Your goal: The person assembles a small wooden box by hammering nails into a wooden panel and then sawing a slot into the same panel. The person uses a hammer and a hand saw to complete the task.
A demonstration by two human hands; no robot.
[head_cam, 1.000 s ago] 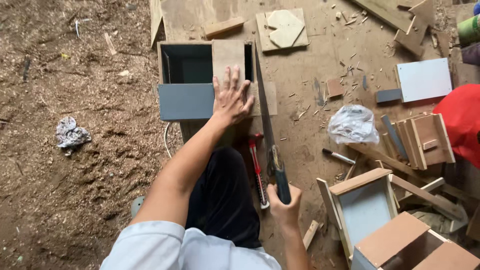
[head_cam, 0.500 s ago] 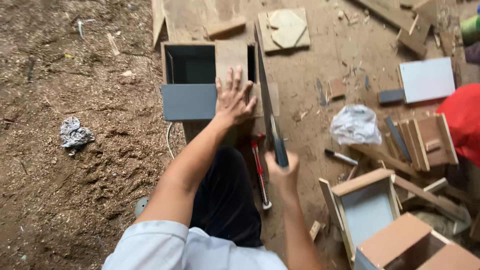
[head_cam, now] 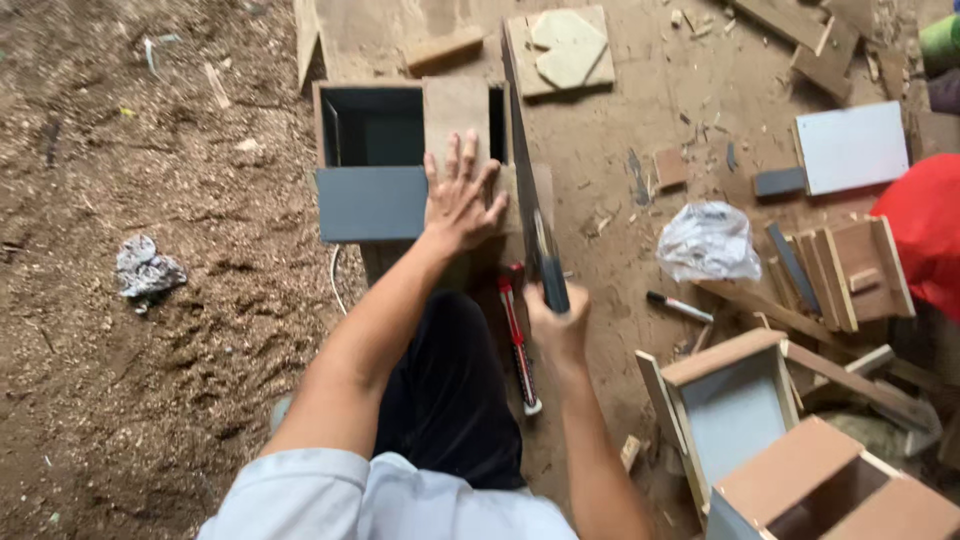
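The sawdust-covered floor (head_cam: pixel 150 400) spreads all around me, thickest on the left. Straight ahead lies the open box (head_cam: pixel 375 125), dark inside with a grey panel along its near edge, and across it the brown board (head_cam: pixel 457 115) that I am cutting. To the right, well apart from my work, sit a white panel (head_cam: pixel 852 147), a red bundle (head_cam: pixel 930 240), more small wooden boxes (head_cam: pixel 735 400) and a crumpled plastic bag (head_cam: pixel 708 240).

My left hand (head_cam: pixel 458 200) presses flat on the board, fingers spread wide, holding nothing, only bearing down. My right hand (head_cam: pixel 556 325) is wrapped tight around the dark handle of the handsaw (head_cam: pixel 525 170), whose blade runs away from me just beside the board's right edge and close to my left fingertips.

To saw well here, I judge I should keep my weight on the flat palm so the board cannot chatter, hold the blade in line with my forearm, and keep those spread fingers clear of the teeth.

Near my knee lies a red-handled tool (head_cam: pixel 518 335), and further right a black marker (head_cam: pixel 680 306).
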